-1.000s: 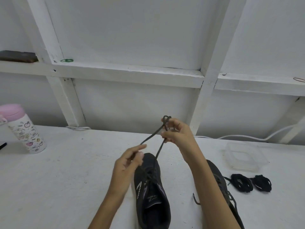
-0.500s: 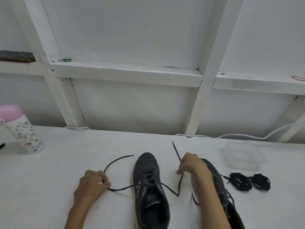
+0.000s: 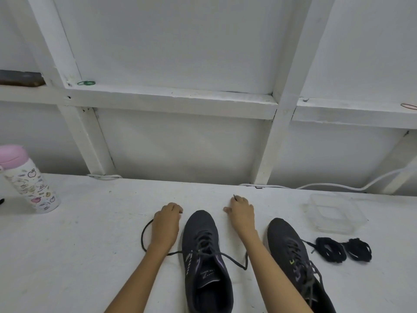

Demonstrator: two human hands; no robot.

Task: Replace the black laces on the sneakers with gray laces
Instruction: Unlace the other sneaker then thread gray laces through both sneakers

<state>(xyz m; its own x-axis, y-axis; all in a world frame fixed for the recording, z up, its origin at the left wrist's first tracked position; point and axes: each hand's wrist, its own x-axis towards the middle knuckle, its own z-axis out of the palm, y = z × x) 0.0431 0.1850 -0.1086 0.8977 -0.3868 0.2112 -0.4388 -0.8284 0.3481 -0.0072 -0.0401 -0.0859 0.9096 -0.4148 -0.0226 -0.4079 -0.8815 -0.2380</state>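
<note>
**Gray lace ends drawn out flat, either side of the middle sneaker**

I see the left hand (image 3: 166, 224) knuckles-up on the table (image 3: 90, 256), just left of the middle sneaker (image 3: 204, 256). Its fingers are curled over one end of the gray lace (image 3: 144, 236), which loops out beside the wrist. The right hand (image 3: 241, 213) pinches the other end; the tip pokes past the fingertips. Ends held wide and low, prob. to even the lengths and snug the top eyelets. The second sneaker (image 3: 293, 251) sits further right, looks laced w/ gray too. The black laces (image 3: 343, 249) lie bundled beside it, out of the way, near a clear tub (image 3: 358, 220).
</note>
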